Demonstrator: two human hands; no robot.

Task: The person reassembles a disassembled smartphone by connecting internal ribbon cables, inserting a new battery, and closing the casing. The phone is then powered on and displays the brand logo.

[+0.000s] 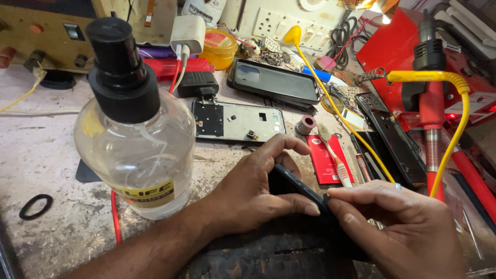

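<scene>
Bench [46, 155]: pale, stained and scuffed work surface, crowded with repair gear. A white panel of wall sockets [289, 26] backs it at 12 o'clock.

Left hand [253, 188]: curled narrow around a dark phone [297, 188], thumb laid along the near edge, fingers wrapped over the far side. The phone is tilted up on its edge, held above a black worn mat [274, 253] at 6 o'clock.

Right hand [408, 227]: fingers pinched close together, thumb and forefinger tips touching the phone's edge at its right end. Whether a small tool sits in the pinch cannot be told.

Phone position: between the two hands, touching both, at 5 o'clock of the view.

Other items:
- Clear spray bottle [137, 134] with black pump top, upright, at 9 o'clock of the left hand, near its forearm.
- Bare phone frame [237, 121], lying flat, at 12 o'clock of the left hand.
- Second dark phone [274, 80], flat, beyond the frame.
- Small grey roll [306, 124], beside the frame's right end.
- Red flat card [323, 160] with a toothbrush [336, 160] across it, at 1 o'clock of the held phone.
- Yellow cable [454, 103], arching over the right hand.
- Red-handled hot-air tool [431, 98], at 2 o'clock.
- White charger plug [187, 33] and yellow tub [219, 47], at 12 o'clock.
- Black rubber ring [35, 206], at 9 o'clock, well apart from the hands.
</scene>
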